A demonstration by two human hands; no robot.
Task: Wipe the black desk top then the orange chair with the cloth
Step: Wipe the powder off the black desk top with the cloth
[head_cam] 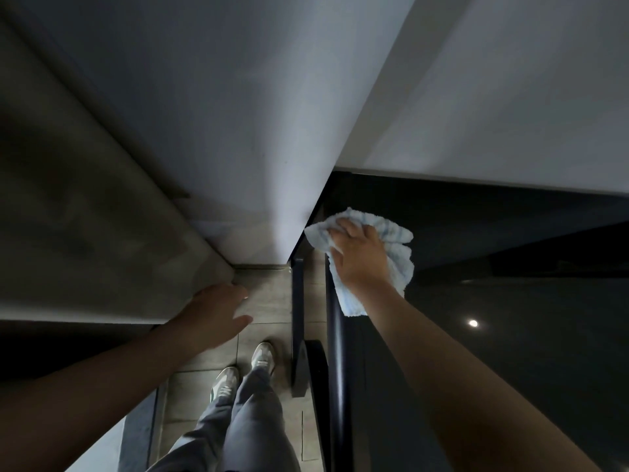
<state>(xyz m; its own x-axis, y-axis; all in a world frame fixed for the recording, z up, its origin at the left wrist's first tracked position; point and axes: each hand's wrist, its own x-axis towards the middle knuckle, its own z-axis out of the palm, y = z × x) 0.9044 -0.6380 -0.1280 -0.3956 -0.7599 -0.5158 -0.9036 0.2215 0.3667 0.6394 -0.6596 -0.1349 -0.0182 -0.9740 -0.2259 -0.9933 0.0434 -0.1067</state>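
Observation:
The glossy black desk top point(510, 335) fills the right side of the view and reflects a ceiling light. My right hand point(360, 257) presses a crumpled white cloth with pale blue stripes point(396, 257) onto the desk's far left corner, close to the wall. My left hand point(218, 315) hovers over the floor to the left of the desk, fingers spread, holding nothing. No orange chair is in view.
A white wall corner point(272, 148) juts out just left of the desk, and another white wall point(510, 114) runs behind it. A black desk leg point(301, 335) stands on the tiled floor point(265, 301). My feet in grey trousers are below.

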